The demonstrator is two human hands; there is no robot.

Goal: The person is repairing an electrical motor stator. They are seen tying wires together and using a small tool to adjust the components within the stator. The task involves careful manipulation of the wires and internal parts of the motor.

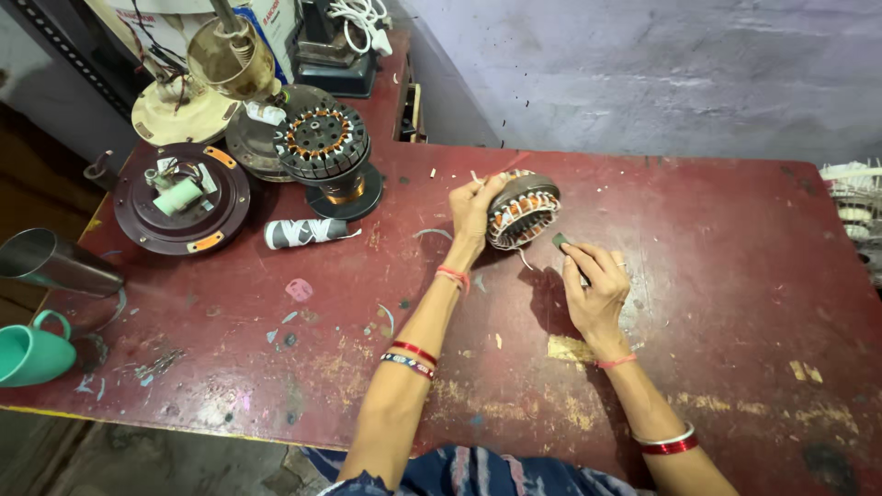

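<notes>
Second stator (323,140) and tape roll (303,232) left of the wound stator (522,209), left hand (473,209) gripping its rim, right hand (595,285) beside it pinching a small dark piece (559,241)

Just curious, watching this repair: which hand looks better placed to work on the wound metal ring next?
Probably the left hand: it already grips the motor stator, tilted on the table. The right hand lies beside it, its fingers pinching a small dark piece.

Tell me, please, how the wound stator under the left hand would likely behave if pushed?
The stator looks like stacked steel with copper coils, so probably heavy for its size. It stands tilted on its round rim, steadied by the left hand, so it might roll or tip. Its thin wires look fragile.
</notes>
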